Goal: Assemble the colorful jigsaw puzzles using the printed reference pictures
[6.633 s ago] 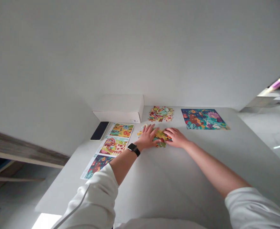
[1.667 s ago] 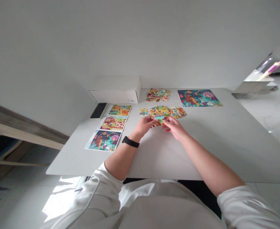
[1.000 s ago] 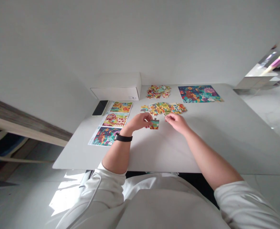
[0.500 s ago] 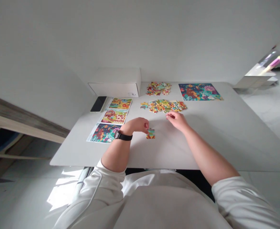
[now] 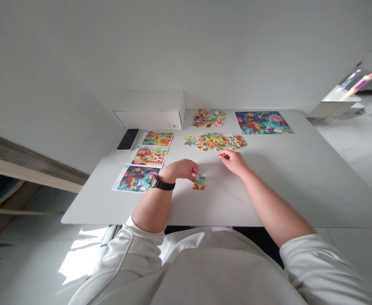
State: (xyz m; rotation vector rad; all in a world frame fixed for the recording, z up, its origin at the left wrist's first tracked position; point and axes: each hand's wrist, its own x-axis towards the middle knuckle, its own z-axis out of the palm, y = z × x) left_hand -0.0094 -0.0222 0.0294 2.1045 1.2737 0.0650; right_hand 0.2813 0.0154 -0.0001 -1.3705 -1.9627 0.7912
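A small puzzle piece (image 5: 199, 184) with green, blue and orange print lies on the white table in front of me. My left hand (image 5: 186, 169), with a black watch on its wrist, has its fingers curled and pinches the upper left edge of that piece. Just in front of the nearer heap of puzzle pieces (image 5: 213, 142), my right hand (image 5: 232, 161) hovers with fingertips pressed together, and no piece shows in them. A separate yellow-and-blue puzzle piece (image 5: 190, 141) lies at the left end of this heap.
Behind is a second heap of pieces (image 5: 209, 118). A dark, colourful picture (image 5: 264, 123) lies back right. On the left are a sheet with three pictures (image 5: 149, 156), a phone (image 5: 128, 139) and a white box (image 5: 149, 118) against the wall.
My left hand and the piece under it have shifted slightly toward me. My right hand stays almost where it was by the heap. The whole view has tilted a little.
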